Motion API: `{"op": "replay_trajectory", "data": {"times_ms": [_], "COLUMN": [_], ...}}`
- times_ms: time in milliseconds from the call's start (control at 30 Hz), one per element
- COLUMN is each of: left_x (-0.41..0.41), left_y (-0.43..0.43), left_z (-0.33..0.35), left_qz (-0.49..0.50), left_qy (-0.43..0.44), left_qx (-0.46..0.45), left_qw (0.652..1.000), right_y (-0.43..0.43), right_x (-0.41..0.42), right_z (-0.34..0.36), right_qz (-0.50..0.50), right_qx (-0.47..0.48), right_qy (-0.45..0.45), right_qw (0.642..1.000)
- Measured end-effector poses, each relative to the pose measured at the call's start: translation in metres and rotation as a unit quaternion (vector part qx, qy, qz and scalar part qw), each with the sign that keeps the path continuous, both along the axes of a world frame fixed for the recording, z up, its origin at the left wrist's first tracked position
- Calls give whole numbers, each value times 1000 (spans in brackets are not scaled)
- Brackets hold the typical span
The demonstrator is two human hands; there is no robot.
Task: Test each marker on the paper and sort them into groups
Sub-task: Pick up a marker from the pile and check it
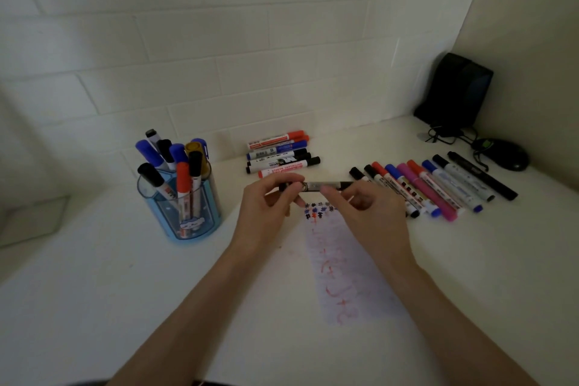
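Fingers of my left hand (269, 197) and right hand (360, 207) pinch opposite ends of a black marker (316, 186), level just above the paper (344, 260); uncapping seems the step, needing a straight pull apart.

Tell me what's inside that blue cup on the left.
The blue cup holds markers standing caps-up, with black, blue, red and one yellowish cap. Their lower ends show only dimly through the tinted wall.
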State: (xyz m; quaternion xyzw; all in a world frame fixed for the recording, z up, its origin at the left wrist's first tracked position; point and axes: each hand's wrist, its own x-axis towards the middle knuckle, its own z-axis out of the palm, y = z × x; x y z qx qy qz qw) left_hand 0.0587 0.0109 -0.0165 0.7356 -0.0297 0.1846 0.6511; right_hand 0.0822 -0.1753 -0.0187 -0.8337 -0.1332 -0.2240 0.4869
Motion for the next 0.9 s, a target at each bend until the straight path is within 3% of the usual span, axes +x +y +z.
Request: {"op": "replay_trajectory", "data": {"times_ms": [67,233,333,500,700,767,833,900], "left_x": [-1,-7,-10,-13,-15,-15,-13,-10], "left_y": [0,2,2,-1,-3,-2,-1,-1], "left_z": [2,10,12,15,16,17,16,10], "left_qz": [0,-5,-1,44,17,-31,-69,-60], "left_qy": [-3,-20,-35,-79,-57,-55,-59,-47], "left_qx": [-8,-48,-45,-13,-23,-67,-51,63], "left_qw": [1000,999,998,996,998,996,995,995], "right_y": [2,6,10,11,9,6,7,7], "right_x": [-1,-8,-10,-14,-13,-10,-10,-10], "right_z": [1,10,10,12,12,12,13,16], "right_qz": [-20,92,57,-5,-36,-35,-24,32], "right_qx": [-41,113,125,-74,-143,-154,-82,88], "right_qy": [-25,98,99,-50,-214,-217,-156,-29], "right_qw": [999,984,986,996,966,963,984,995]}}
